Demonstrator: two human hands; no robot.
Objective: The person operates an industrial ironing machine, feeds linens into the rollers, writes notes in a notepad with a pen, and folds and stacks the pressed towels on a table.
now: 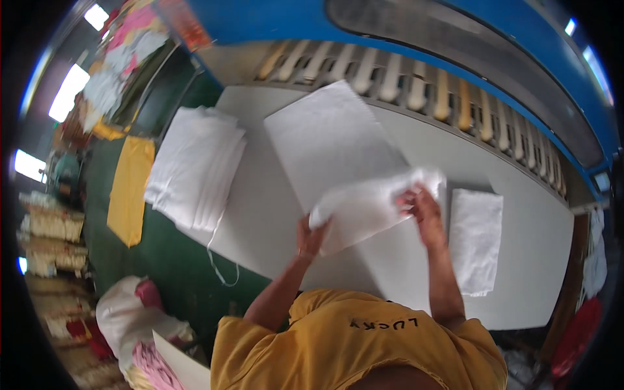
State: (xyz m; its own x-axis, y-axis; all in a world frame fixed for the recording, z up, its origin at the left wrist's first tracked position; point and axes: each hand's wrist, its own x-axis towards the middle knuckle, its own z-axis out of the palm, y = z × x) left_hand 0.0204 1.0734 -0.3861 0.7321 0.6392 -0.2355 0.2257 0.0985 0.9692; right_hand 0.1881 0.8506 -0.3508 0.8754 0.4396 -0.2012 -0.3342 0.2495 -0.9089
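From the head camera, both hands are closed on one white cloth (370, 205), which is lifted off the white table (533, 260) and hangs half doubled between them. The left hand (311, 237) pinches the cloth's lower left corner between thumb and fingers, and the right hand (421, 209) grips its upper right edge, fingers curled into the fabric. Just right of the right hand a folded white cloth (476, 239) lies flat, which I judge to be finished work. Well left of the left hand a stack of folded white linen (195, 168) overhangs the table edge, so a good share looks done. Directly beyond the grip, a large flat white sheet (331, 140) lies spread out from the roller machine (416, 81), apparently waiting its turn. The piece in hand is, I judge, mid-fold: one crease formed, edges not yet matched, not yet laid down.
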